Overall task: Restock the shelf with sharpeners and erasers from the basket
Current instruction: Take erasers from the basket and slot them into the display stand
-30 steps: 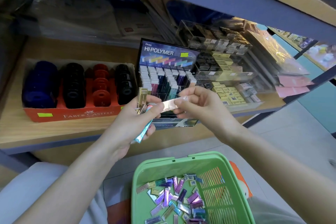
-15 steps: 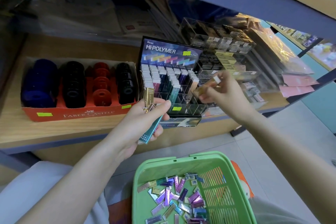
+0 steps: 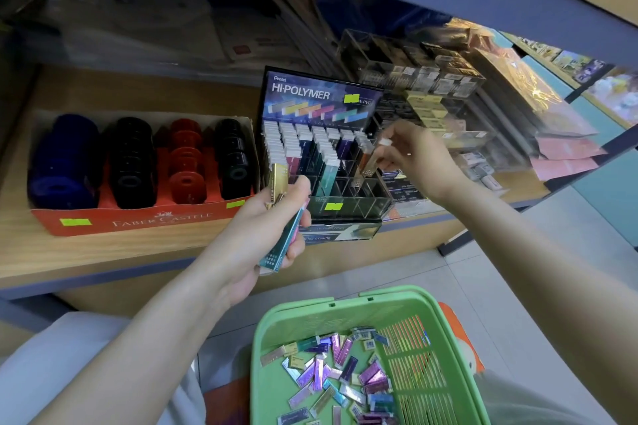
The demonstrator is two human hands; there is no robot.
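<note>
Head view: the right hand, which 1 second ago was drawing a bronze eraser from the left hand's bundle, now pinches it by its white end, tilted over a right-side slot of the HI-POLYMER display. The left hand grips several spare erasers. Many more lie in the green basket, so restocking looks far from done.

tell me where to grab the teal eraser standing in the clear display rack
Pinch its upper end, near the white tip, coming from above. The teal eraser stands slightly tilted in a compartment of the clear display rack, whose walls enclose its lower part, so only the top is free to grip.
</note>
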